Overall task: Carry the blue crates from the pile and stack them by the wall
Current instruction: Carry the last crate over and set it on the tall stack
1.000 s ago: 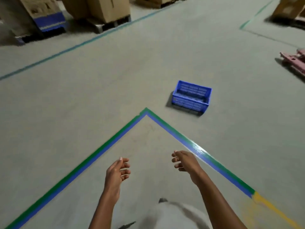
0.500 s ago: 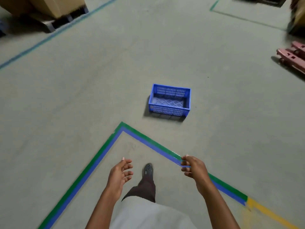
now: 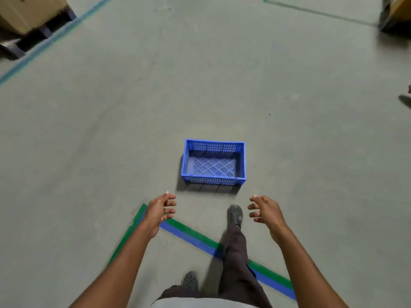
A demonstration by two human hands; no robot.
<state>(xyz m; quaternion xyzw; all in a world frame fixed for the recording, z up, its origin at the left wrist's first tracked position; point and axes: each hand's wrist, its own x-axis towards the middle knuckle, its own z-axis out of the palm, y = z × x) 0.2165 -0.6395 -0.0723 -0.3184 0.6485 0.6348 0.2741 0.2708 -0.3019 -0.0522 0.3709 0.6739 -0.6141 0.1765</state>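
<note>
One empty blue plastic crate [image 3: 214, 164] with slotted walls and a lattice floor sits upright on the grey concrete floor, just ahead of my feet. My left hand [image 3: 160, 210] hovers below and left of the crate, fingers curled apart and holding nothing. My right hand [image 3: 264, 210] is held out below and right of it, also with spread fingers and nothing in it. Both hands are short of the crate and do not touch it. My right foot [image 3: 234, 215] is planted between the hands, close to the crate's near wall.
Green and blue floor tape [image 3: 191, 235] forms a corner under my legs. Cardboard boxes on a dark pallet [image 3: 24, 21] stand at the far left behind a blue-green floor line [image 3: 55, 37]. A dark object [image 3: 395, 14] sits at the far right.
I have walked forward across the taped corner, so the crate is now much nearer and centred. Both hands have risen and reached out toward its two sides.
</note>
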